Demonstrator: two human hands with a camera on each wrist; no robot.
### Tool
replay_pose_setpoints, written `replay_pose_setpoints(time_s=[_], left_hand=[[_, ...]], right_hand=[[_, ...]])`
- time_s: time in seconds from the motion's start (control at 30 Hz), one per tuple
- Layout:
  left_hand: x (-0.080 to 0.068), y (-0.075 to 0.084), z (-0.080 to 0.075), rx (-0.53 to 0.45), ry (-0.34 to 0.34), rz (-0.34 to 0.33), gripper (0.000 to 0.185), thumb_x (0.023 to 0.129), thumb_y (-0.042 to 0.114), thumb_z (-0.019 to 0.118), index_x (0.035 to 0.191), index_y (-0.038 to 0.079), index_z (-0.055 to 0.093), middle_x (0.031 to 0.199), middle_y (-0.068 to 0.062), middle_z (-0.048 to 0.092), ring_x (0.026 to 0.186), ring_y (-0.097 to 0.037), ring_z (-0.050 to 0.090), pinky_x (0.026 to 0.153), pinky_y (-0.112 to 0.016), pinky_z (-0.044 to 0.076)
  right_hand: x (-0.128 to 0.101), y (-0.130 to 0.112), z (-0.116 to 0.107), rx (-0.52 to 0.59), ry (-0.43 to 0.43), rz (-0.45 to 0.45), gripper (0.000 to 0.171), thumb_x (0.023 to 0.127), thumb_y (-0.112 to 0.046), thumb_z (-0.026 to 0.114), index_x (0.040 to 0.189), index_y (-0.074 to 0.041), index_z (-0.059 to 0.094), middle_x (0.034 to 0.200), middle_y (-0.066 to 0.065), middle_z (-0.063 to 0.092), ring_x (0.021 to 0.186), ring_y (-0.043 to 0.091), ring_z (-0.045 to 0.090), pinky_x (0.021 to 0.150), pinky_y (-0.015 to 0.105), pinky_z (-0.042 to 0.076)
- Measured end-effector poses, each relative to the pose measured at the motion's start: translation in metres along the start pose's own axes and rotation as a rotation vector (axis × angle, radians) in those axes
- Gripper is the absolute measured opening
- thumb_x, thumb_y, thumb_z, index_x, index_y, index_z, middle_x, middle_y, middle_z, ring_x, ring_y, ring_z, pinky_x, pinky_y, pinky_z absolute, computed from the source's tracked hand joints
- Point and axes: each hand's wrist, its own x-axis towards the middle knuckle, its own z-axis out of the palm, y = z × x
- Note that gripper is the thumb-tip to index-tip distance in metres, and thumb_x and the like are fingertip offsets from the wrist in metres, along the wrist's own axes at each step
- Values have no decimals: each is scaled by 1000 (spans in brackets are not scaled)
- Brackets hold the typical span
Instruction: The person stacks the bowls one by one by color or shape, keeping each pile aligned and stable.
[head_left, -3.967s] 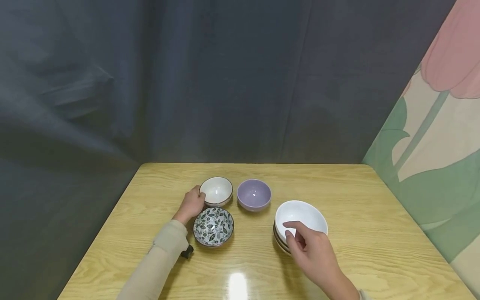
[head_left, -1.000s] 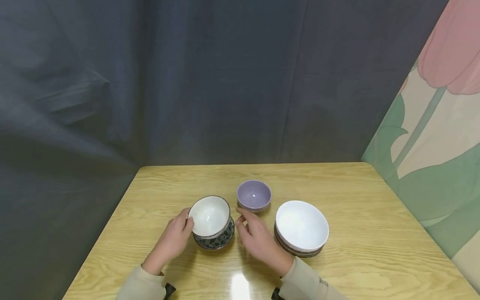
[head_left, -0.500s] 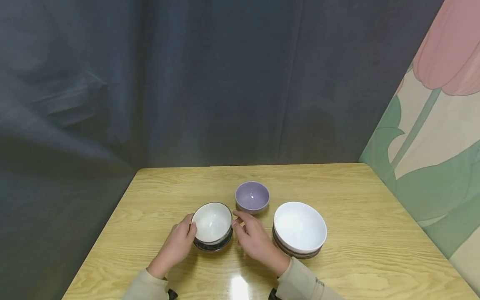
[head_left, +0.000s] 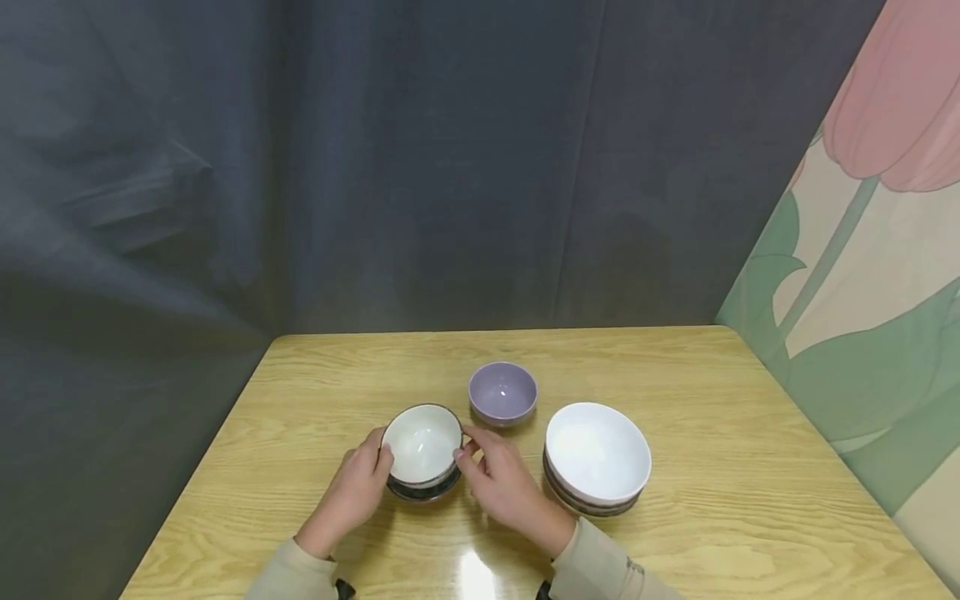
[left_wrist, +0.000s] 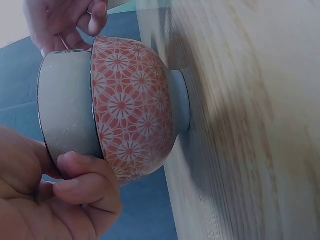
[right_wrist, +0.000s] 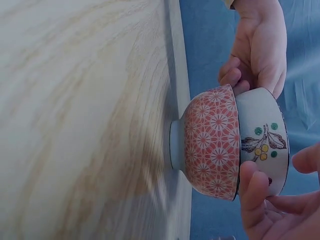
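I note the white bowl (head_left: 422, 443) nested in the red-patterned bowl (left_wrist: 135, 110) at lower centre of the head view; only a dark sliver of the lower bowl shows there. My left hand (head_left: 352, 487) grips the upper bowl's left rim with curled fingers. My right hand (head_left: 502, 483) pinches its right rim. Both forearms are cut off by the frame's bottom edge.

Head view looks down from above; both wrist views, close and sideways, share the stacked bowls (head_left: 422, 450)
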Motion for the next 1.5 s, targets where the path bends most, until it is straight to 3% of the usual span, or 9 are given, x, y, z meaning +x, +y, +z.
replay_pose_setpoints(time_s=[0.57,1.03,1.3,1.5], left_hand=[[2,2,13,-11,58,28,37,102,7,44,132,-12,53,127,-29,62,118,-36,61,93,-50,53],[5,1,14,45,84,3,39,102,9,42,132,-14,53,123,-30,64,109,-33,65,86,-48,56],[6,-5,16,80,84,-4,38,101,9,45,131,-12,56,117,-27,68,79,-21,61,68,-39,53],[5,-6,18,110,86,-6,38,100,10,47,130,-11,58,116,-26,69,82,-20,62,72,-42,55]], right_hand=[[4,5,0,-78,85,-19,44,96,-24,64,128,6,60,88,2,63,61,0,48,57,21,45],[4,0,2,-74,49,12,54,90,-26,70,128,10,57,89,3,63,60,1,49,52,21,46],[6,1,4,-101,62,-21,49,89,-24,72,123,10,60,85,1,60,59,0,48,52,20,45],[5,2,5,-106,59,2,51,88,-25,72,123,11,60,83,0,59,58,1,48,51,20,45]])
